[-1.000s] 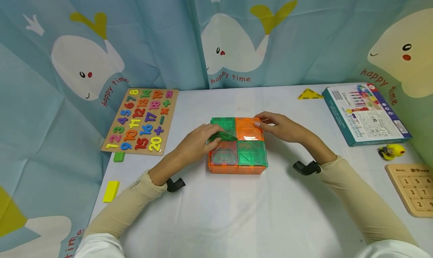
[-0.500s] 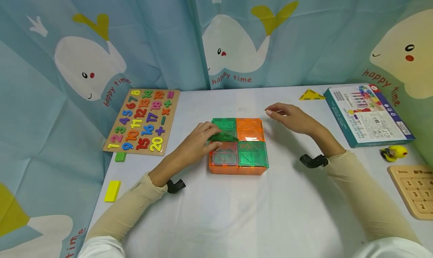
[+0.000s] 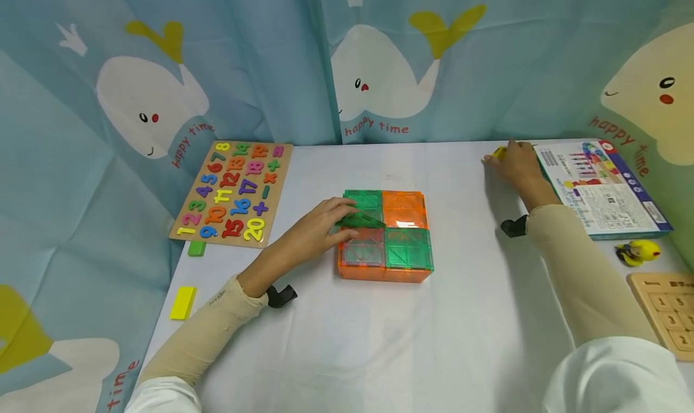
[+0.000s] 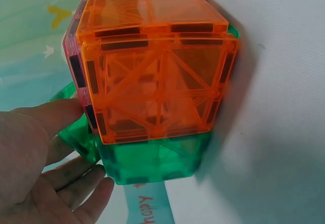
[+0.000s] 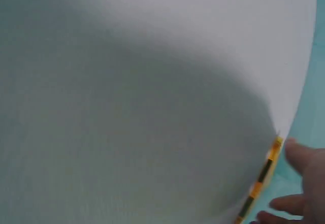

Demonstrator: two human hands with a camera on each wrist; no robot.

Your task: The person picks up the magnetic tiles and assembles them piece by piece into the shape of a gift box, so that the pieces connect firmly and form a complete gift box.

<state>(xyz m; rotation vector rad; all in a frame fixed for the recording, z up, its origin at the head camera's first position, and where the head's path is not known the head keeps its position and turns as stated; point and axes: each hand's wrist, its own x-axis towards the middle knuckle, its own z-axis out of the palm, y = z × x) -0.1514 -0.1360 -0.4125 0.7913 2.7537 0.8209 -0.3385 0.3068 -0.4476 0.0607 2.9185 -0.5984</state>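
A square block of orange and green magnetic tiles (image 3: 387, 235) lies in the middle of the white table (image 3: 379, 341). My left hand (image 3: 320, 229) rests at its left side and pinches a green triangle tile (image 3: 360, 220) lying tilted on the block's top. The left wrist view shows the block's orange face (image 4: 157, 82), a green tile (image 4: 152, 165) and my fingers (image 4: 45, 148) beside it. My right hand (image 3: 515, 160) is at the far right of the table, fingers curled on a yellow triangle tile (image 3: 497, 153). In the blurred right wrist view the yellow triangle tile (image 5: 259, 181) shows edge-on next to my fingertips (image 5: 304, 163).
A wooden number puzzle board (image 3: 233, 190) lies at the left, with a green block (image 3: 196, 248) and a yellow block (image 3: 182, 303) near it. A toy box (image 3: 602, 184), a small yellow toy (image 3: 634, 251) and a wooden number board (image 3: 667, 316) lie at the right. Whale-print curtains surround the table.
My right hand left the orange tile on the block and travelled to the far right, onto the yellow triangle tile. My left hand stayed on the green triangle tile.
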